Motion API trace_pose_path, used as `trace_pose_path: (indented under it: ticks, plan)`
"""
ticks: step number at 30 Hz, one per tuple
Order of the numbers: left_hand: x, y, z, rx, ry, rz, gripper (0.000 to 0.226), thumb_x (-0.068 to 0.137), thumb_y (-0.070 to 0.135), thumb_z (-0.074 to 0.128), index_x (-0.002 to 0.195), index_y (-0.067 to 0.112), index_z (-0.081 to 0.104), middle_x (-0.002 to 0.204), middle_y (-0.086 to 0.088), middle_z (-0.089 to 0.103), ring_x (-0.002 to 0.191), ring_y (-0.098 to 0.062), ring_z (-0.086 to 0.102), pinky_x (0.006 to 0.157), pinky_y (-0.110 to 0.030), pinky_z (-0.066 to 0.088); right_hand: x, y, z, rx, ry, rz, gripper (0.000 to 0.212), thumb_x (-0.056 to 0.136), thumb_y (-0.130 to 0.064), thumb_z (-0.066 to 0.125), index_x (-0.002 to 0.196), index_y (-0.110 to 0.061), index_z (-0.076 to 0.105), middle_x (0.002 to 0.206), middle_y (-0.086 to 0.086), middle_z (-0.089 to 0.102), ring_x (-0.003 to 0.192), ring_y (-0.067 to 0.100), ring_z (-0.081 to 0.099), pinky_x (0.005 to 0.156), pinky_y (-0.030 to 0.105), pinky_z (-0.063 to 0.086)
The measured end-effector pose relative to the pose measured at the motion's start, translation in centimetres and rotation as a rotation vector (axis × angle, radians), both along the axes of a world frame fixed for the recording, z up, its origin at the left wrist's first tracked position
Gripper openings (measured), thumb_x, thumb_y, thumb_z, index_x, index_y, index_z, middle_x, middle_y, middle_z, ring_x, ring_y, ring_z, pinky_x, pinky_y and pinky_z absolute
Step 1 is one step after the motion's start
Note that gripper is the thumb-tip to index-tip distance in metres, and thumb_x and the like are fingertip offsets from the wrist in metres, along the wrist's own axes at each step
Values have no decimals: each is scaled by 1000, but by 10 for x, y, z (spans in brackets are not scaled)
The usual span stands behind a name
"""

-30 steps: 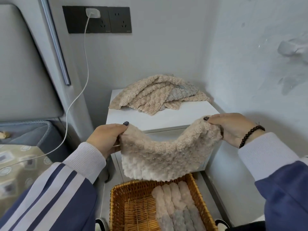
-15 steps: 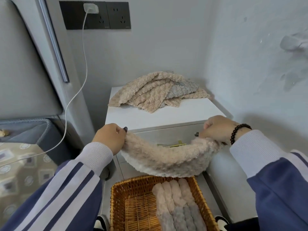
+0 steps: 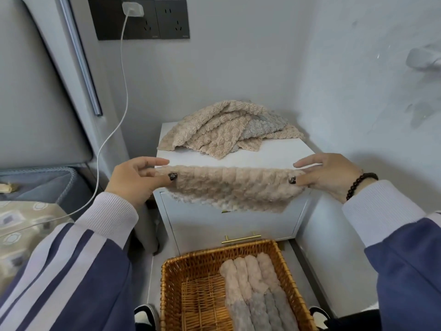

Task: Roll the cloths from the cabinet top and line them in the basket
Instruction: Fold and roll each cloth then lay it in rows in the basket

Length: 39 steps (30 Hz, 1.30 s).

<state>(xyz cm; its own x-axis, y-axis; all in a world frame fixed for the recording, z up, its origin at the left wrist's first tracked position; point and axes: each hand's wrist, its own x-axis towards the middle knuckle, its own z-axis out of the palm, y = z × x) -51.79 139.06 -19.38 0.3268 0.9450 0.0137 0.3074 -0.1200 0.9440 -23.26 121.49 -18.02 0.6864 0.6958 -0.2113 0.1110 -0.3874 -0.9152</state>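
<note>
Beige fluffy cloth (image 3: 229, 187) is stretched flat between your two hands, lying across the front edge of the white cabinet top (image 3: 250, 158), lower part draped over the front face above the drawer. Your left hand (image 3: 136, 180) pinches the cloth's left end: thumb on top, index finger extended above it, other fingers tucked under. Your right hand (image 3: 331, 175) pinches the right end the same way, thumb on the cloth, fingers reaching over the far side. Both thumbs carry dark nail polish. Black bead bracelet (image 3: 361, 185) on your right wrist.

Heap of unrolled beige and grey textured cloths (image 3: 226, 130) sits at the back of the cabinet top, toward the wall corner, well apart from the one you hold.

Brown woven wicker basket (image 3: 176, 278) is on the floor in front of the cabinet, below the drawer's gold bar handle (image 3: 241, 238). Four rolled beige-and-grey cloths (image 3: 255, 290) lie side by side against its right wall, touching each other; the left half shows bare weave.

White charger plug (image 3: 132, 9) sits in the black wall socket panel (image 3: 138, 19), upper left; its white cable (image 3: 124, 91) hangs down toward the patterned bedding (image 3: 21, 223) at left. Dark shoe tips show either side of the basket.
</note>
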Motion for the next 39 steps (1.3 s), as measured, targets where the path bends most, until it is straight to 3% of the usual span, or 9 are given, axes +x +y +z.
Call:
trace_pose_path:
  ticks: [4,10,14,18,22,26,33,37,39]
  plan:
    - [-1,-4,1,221,77,-1,18,79,18,78,93,28,74,74,-13,69,60,-11,55,60,-16,46,0,2,1,48,-70,-59,15,78,5,71,81,-8,64,79,11,66,63,20,63,54,29,55]
    - [22,13,-4,98,-15,30,11,80,15,77,90,17,74,61,3,65,41,2,52,46,-8,43,9,37,-10,237,71,-275,17,79,2,72,89,-8,63,71,8,62,45,11,59,45,21,53]
    - [37,38,-20,54,-32,185,12,79,20,78,91,22,75,82,-1,71,60,-6,57,63,-18,49,17,67,-34,309,234,-315,23,81,9,66,79,-11,55,77,13,61,60,17,59,55,27,54]
    - [47,58,-29,-19,-102,228,13,80,20,77,93,24,74,91,-1,73,71,-10,63,75,-25,53,36,90,-54,332,387,-352,23,83,8,63,79,-11,51,77,10,57,60,13,56,49,16,47]
    - [53,66,-36,7,42,181,36,79,24,78,114,23,68,105,1,68,84,-11,63,78,-22,51,40,97,-66,112,176,-235,28,73,-6,76,65,-17,51,60,3,53,57,17,51,65,30,47]
    - [54,72,-35,-13,220,44,71,74,17,83,137,20,51,126,-6,56,101,-15,55,83,-24,42,39,97,-61,65,36,-214,23,68,4,76,69,-13,61,72,12,62,69,25,60,77,43,55]
    - [53,82,-35,79,74,161,28,75,22,81,101,26,70,91,1,68,80,-14,64,88,-36,54,44,104,-53,176,-148,-296,25,78,-4,70,68,-23,56,74,0,61,60,14,53,56,28,46]
    - [60,81,-35,9,-48,173,16,84,18,73,98,24,75,88,-3,71,67,-17,60,72,-34,58,43,113,-52,283,94,-318,23,78,-3,74,65,-18,61,66,4,61,59,19,54,58,29,48]
    - [62,80,-32,-121,-163,190,18,83,13,73,99,20,76,84,-2,71,59,-11,59,62,-25,55,41,120,-56,327,269,-255,19,75,4,74,72,-12,64,83,11,65,81,24,61,79,36,55]
